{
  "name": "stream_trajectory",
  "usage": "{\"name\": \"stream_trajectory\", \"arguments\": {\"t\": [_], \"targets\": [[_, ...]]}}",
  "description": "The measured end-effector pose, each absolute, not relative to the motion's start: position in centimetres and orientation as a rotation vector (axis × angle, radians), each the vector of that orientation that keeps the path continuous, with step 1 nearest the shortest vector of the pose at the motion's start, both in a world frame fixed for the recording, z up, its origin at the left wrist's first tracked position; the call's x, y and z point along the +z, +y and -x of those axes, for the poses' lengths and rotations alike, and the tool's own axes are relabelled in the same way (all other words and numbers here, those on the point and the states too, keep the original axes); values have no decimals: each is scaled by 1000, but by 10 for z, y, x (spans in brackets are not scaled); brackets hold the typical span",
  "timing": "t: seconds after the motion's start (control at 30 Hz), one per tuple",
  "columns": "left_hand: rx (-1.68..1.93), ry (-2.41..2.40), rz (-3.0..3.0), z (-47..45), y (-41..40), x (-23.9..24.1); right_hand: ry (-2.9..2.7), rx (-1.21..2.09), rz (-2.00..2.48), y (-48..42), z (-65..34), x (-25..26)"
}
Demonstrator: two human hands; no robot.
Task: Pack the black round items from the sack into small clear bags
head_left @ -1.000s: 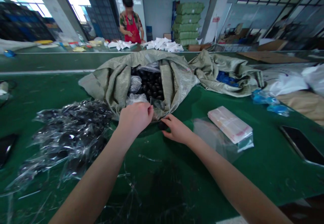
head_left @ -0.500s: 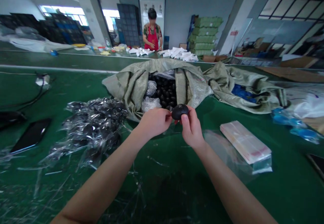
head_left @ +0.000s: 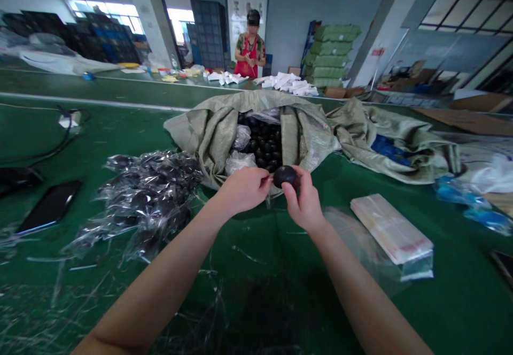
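My right hand grips a smooth black rounded object, with the thumb in front and the fingers behind. Close to its left side, my left hand is closed, thumb and fingertips pinched together; what the pinch holds is too small to make out. Behind both hands lies an open woven sack, its mouth rolled back. Many similar black rounded objects fill it, along with crumpled clear plastic. Left of my hands is a heap of black objects in clear plastic bags.
A stack of clear flat bags lies at right. A phone and a cable are at left. Plastic scraps litter the near table. A second sack holds blue items. Across the table stands a person in a red apron.
The black object has been turned in my right hand and now looks rounder. My left hand stays pinched beside it. The person opposite has raised their hands together.
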State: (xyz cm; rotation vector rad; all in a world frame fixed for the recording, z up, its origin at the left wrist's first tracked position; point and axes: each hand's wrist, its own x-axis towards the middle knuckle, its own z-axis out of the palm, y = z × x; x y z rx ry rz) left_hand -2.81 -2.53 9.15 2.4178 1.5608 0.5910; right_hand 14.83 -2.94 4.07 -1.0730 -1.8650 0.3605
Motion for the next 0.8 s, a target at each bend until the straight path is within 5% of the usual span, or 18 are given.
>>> {"name": "stream_trajectory", "arguments": {"t": [0.8], "targets": [[629,1611,-2494,35,-21,92,-2284,209,861,-26,-159,59]]}}
